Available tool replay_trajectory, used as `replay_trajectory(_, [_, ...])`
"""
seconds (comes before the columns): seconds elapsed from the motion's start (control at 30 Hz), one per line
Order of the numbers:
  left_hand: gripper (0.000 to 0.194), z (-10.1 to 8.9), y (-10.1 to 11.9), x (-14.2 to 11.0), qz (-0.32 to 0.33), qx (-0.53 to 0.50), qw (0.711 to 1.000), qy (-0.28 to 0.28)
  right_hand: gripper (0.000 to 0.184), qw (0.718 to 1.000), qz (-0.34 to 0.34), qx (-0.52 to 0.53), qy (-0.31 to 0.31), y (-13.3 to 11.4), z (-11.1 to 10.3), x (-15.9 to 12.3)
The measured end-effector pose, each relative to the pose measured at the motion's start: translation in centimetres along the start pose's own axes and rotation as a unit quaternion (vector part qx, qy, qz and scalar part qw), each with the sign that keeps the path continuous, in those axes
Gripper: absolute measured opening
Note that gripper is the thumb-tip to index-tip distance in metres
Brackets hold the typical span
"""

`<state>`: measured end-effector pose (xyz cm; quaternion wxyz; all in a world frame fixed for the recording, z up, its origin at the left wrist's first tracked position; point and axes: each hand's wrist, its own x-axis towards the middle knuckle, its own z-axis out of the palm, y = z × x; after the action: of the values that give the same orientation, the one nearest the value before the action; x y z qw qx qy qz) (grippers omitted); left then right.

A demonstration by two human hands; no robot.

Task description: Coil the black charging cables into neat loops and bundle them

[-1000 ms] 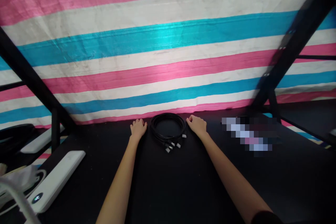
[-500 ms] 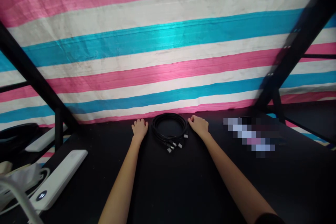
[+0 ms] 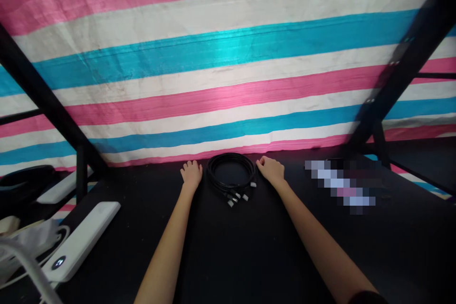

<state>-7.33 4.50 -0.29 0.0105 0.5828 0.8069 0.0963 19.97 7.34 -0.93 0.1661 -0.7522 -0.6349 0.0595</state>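
Observation:
A coiled bundle of black cables [image 3: 231, 185] lies on the black tabletop [image 3: 228, 247], its several light-coloured plug ends gathered at the near side of the loop. Just left of the coil, my left hand [image 3: 192, 174] rests palm down on the table, fingers slightly apart and holding nothing. On the other side, my right hand [image 3: 272, 171] rests with its fingers curled in, close to the coil but apart from it. No object shows in the right hand.
On the left lies a white power bank [image 3: 83, 242] with a lit display, beside white cables and a charger [image 3: 32, 242]. A blurred-out object [image 3: 338, 183] lies at the right. Black frame bars [image 3: 46, 99] slant up before a striped sheet [image 3: 228, 80].
The view has shifted very slightly. Both hands and the cable coil stay where they were on the table.

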Motion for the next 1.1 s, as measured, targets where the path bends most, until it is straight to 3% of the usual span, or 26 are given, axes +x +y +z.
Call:
replay_trajectory(0.13, [0.040, -0.4, 0.0, 0.1, -0.002, -0.019, 1.000, -0.021, 0.029, 1.000, 0.018, 0.018, -0.017, -0.4, -0.3, -0.1])
replay_trajectory(0.23, [0.038, -1.4, -0.6, 0.8, 0.010, -0.054, 0.995, -0.079, 0.031, 0.996, 0.042, 0.046, -0.063, -0.7, -1.1, 0.3])
replay_trajectory(0.4, [0.038, -3.5, -1.6, 1.8, 0.025, -0.131, 0.972, -0.193, 0.056, 0.958, 0.063, 0.140, -0.241, -1.1, -3.9, 0.7])
replay_trajectory(0.57, [0.068, -4.0, 1.3, -0.2, 0.005, -0.149, 0.965, -0.214, 0.066, 0.916, 0.061, 0.111, -0.380, -3.2, -6.5, -0.4])
replay_trajectory(0.7, [0.058, -3.4, 4.1, -1.8, -0.018, -0.123, 0.979, -0.161, 0.054, 0.921, 0.040, -0.008, -0.388, -5.9, -6.7, -2.0])
replay_trajectory(0.8, [0.043, -3.1, 4.3, -1.9, -0.034, -0.116, 0.981, -0.151, 0.048, 0.923, 0.014, -0.067, -0.379, -7.0, -6.3, -2.7])
replay_trajectory(0.97, [0.040, -3.6, 1.8, -0.8, -0.052, -0.127, 0.978, -0.156, 0.052, 0.901, -0.013, 0.037, -0.432, -5.8, -6.8, -2.0])
replay_trajectory(1.1, [0.037, -4.3, -1.3, 0.2, -0.055, -0.149, 0.970, -0.185, 0.060, 0.894, -0.023, 0.085, -0.440, -4.0, -8.0, -1.2])
